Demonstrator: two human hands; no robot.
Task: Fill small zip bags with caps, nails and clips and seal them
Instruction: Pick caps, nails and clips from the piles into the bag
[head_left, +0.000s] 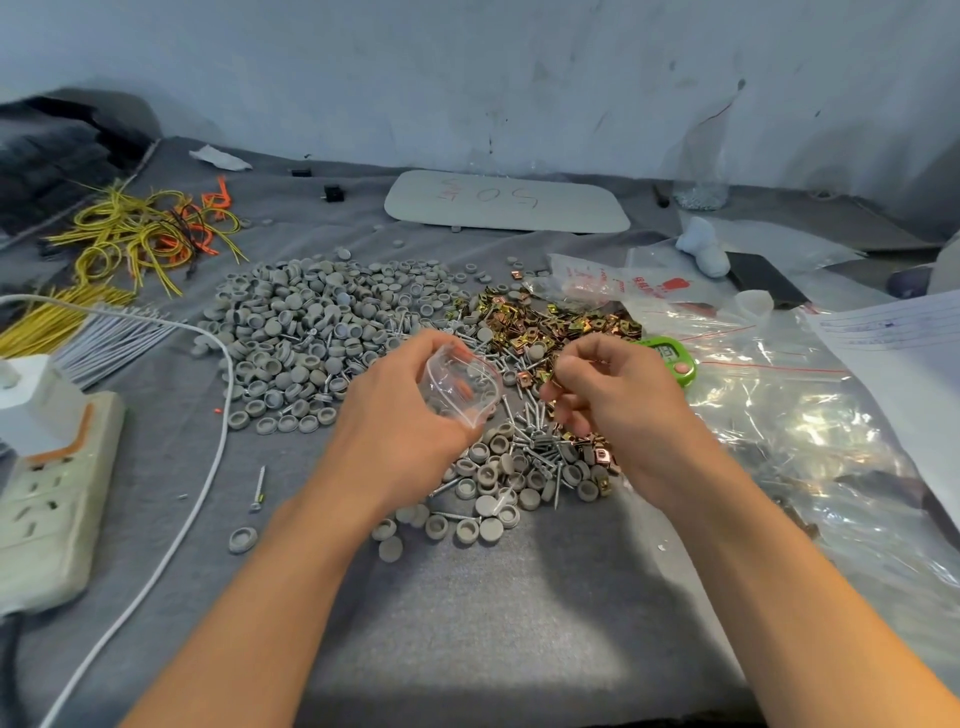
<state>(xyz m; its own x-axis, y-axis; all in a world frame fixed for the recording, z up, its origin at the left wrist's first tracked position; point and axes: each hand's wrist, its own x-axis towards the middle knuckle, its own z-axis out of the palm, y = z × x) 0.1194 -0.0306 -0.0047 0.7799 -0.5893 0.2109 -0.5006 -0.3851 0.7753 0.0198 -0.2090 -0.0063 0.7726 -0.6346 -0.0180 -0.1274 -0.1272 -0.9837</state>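
My left hand (400, 410) grips a small clear zip bag (460, 387), its mouth spread open towards the right. My right hand (613, 400) hovers just right of the bag with its fingers curled; what they hold is too small to tell. A big heap of grey caps (311, 332) lies beyond my left hand. Gold and copper metal clips (540, 322) are piled beyond my right hand. Screw-like nails (530, 421) mixed with caps lie under and between both hands.
A power strip (47, 499) with a white cable (218, 415) lies at the left. Yellow and orange wires (140, 234) lie at the back left. Clear plastic bags (810, 431) cover the right side. A green counter (670, 358) sits behind my right hand. A white board (506, 202) lies at the back.
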